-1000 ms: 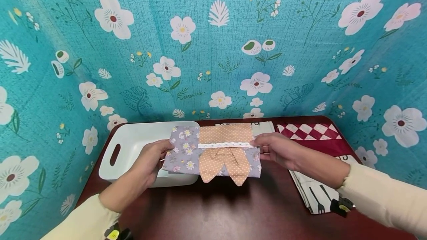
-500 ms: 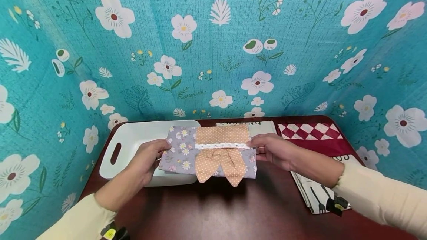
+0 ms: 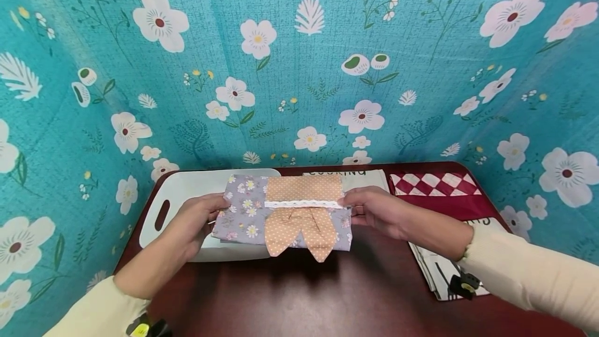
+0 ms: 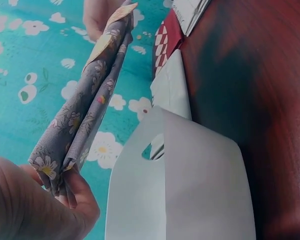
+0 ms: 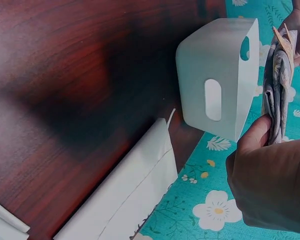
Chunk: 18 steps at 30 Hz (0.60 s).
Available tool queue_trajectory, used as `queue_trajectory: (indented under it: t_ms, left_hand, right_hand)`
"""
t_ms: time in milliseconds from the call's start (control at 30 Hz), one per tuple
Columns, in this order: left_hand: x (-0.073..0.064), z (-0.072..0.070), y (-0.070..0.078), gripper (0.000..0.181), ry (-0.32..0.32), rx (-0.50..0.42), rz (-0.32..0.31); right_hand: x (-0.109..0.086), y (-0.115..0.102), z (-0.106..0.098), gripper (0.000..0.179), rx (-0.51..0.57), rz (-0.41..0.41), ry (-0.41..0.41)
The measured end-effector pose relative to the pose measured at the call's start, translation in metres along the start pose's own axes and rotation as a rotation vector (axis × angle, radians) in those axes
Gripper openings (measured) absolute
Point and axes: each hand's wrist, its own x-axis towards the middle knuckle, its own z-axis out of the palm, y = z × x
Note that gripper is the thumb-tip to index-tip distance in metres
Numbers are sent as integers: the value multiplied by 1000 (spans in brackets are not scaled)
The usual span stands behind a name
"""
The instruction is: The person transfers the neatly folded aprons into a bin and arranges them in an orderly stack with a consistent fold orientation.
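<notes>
Up over the table, both hands hold a folded grey floral cloth (image 3: 243, 217) with an orange polka-dot panel, a white lace strip and a hanging polka-dot bow (image 3: 301, 230). My left hand (image 3: 196, 220) pinches its left edge, thumb on the near face. At the opposite edge, my right hand (image 3: 376, 209) grips beside the lace. Several folded layers of the cloth (image 4: 82, 117) show edge-on in the left wrist view. Behind and below its left part stands a white plastic bin (image 3: 180, 191) with oval handle holes. In the right wrist view the bin (image 5: 207, 95) is apart from the cloth.
Behind my right hand lies a folded white cloth (image 3: 374, 178) with dark lettering. Right of it is a dark red cloth (image 3: 449, 204) with a diamond-patterned band. A white cloth with a fork print (image 3: 437, 269) lies nearer on the dark red table (image 3: 299, 300). Teal floral curtain (image 3: 281, 66) surrounds the table.
Both hands have carried the floral cloth steadily to the left, so that it covers more of the bin. Their grip looks the same. The bin and the other cloths stay put.
</notes>
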Motion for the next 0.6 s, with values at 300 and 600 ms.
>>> queue_trajectory:
  t_ms: [300,600]
  left_hand:
    - [-2,-10,3,53,7,-16,-3]
    - [-2,-17,3,54,25,21,-18]
  right_hand:
    - [6,-4,12,12,-17,-16,14]
    - [12,-4,19,17,-9,-2,7]
